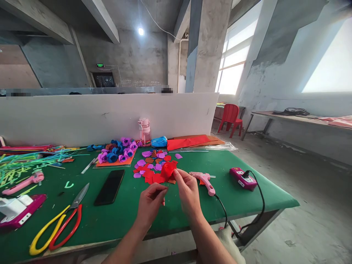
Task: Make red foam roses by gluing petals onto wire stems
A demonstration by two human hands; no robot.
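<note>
A red paper flower [168, 169] is pinched between the thumb and fingers of my right hand [187, 187], held just above the table. Close beside it on the left, my left hand [151, 202] has its thumb and fingertips pressed together; whether anything small is between them I cannot make out. Behind and below the flower lie loose paper petals [141, 162] in red, purple, blue and brown. A pink hot glue gun [205, 180] rests right of my right hand, its cord running off the table edge.
Scissors [74, 211] and a black phone [110, 187] lie to the left. Finished purple and blue flowers [118, 150] sit at the back, near a pink bottle [144, 130] and red paper sheets [189, 142]. A purple power strip [243, 178] is at right. A white partition [82, 117] stands behind.
</note>
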